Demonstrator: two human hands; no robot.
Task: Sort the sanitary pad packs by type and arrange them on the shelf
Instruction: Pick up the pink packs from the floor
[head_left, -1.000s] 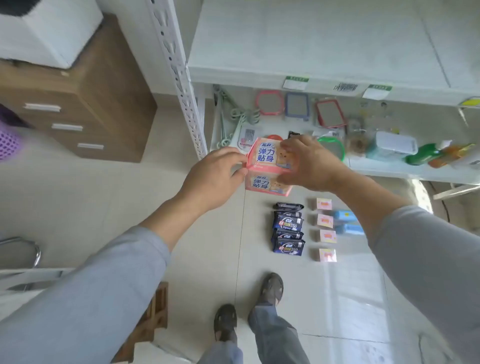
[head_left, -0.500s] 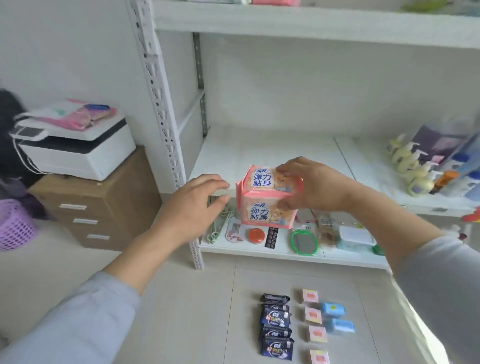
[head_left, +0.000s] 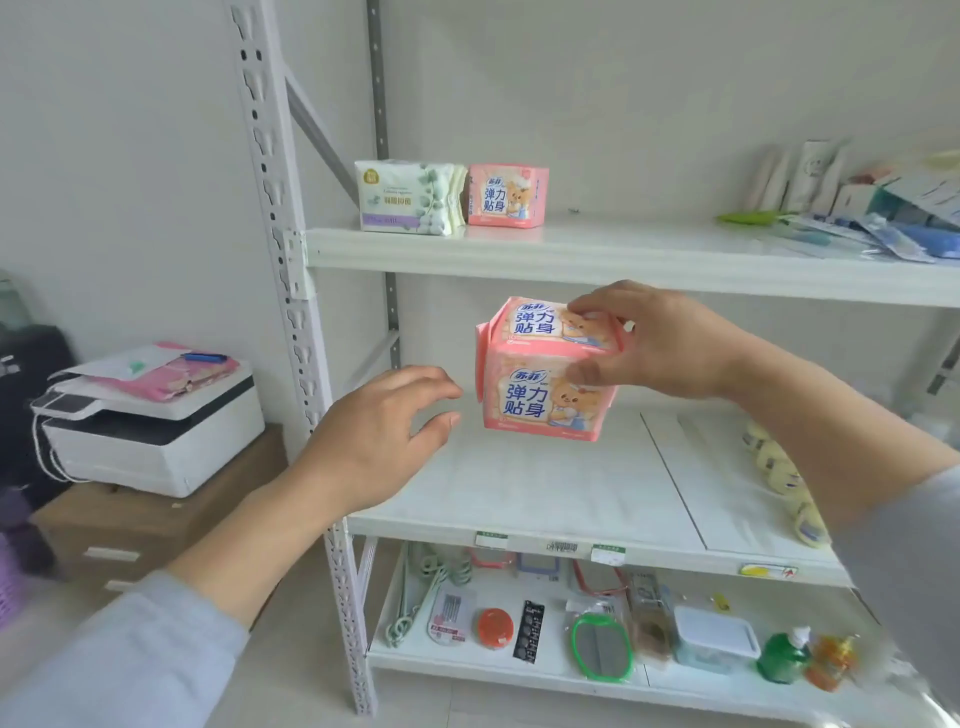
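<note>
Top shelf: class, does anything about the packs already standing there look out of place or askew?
Nothing stands out. The white leaf-print pack and pink bear pack stand upright, side by side, at the left end of the top shelf.

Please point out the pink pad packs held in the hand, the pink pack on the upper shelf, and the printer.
held pink pad packs (head_left: 540, 400), head view, front face of the lower pack
pink pack on the upper shelf (head_left: 508, 195), head view, front face
printer (head_left: 156, 441), head view, white front panel
</note>
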